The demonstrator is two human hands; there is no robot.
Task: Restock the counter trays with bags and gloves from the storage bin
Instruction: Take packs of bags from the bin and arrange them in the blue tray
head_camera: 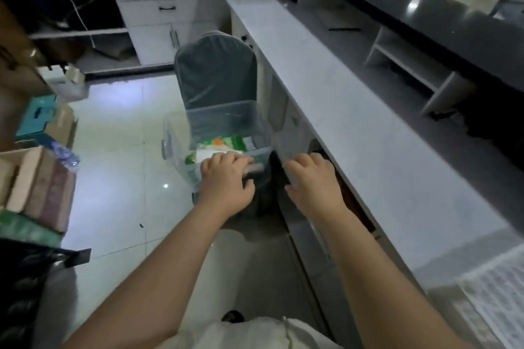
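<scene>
Both hands sit at the storage bin (pixel 221 133) — left hand (pixel 226 178) fingers curled on its rim, right hand (pixel 313 181) beside it, fingers bent, holding nothing — restocking seemingly just starting.

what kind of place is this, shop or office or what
Most likely the staff side of a shop or reception counter: a long white work counter runs below a raised dark customer ledge, white drawer cabinets stand behind, and cardboard stock boxes are piled on the left.

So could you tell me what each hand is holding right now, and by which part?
The left hand has its grip on the near rim of the clear plastic storage bin. The right hand seems to rest on the bin's right edge; a hold cannot be told.
</scene>
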